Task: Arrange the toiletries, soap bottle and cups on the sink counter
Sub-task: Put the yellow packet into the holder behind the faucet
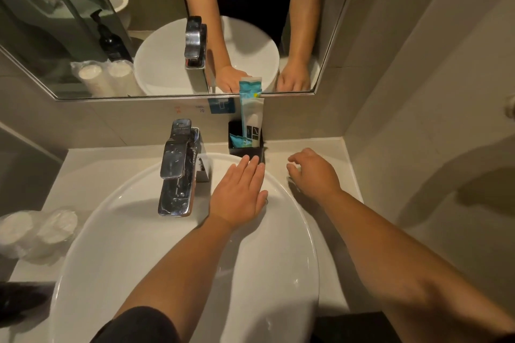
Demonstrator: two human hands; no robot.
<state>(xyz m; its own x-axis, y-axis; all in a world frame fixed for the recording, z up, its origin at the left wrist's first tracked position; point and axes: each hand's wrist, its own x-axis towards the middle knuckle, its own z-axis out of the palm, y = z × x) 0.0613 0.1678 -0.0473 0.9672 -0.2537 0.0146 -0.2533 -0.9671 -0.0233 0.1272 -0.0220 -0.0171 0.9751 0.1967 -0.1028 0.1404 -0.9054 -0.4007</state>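
A black holder (245,149) stands on the counter against the back wall, right of the tap. It holds a tall white toiletry packet (252,117) and a small teal packet (239,141). My left hand (239,192) lies flat over the basin's far rim, fingers straight, fingertips touching the holder's front. My right hand (313,172) hovers over the counter to the right of the holder, fingers curled downward and empty. Two wrapped cups (41,231) lie on the counter at the far left. The dark soap bottle (110,39) shows only as a reflection in the mirror.
A white round basin (172,273) fills the middle of the beige counter (315,147). A chrome tap (178,167) rises at its back. The mirror (320,36) hangs above, and a wall closes in on the right.
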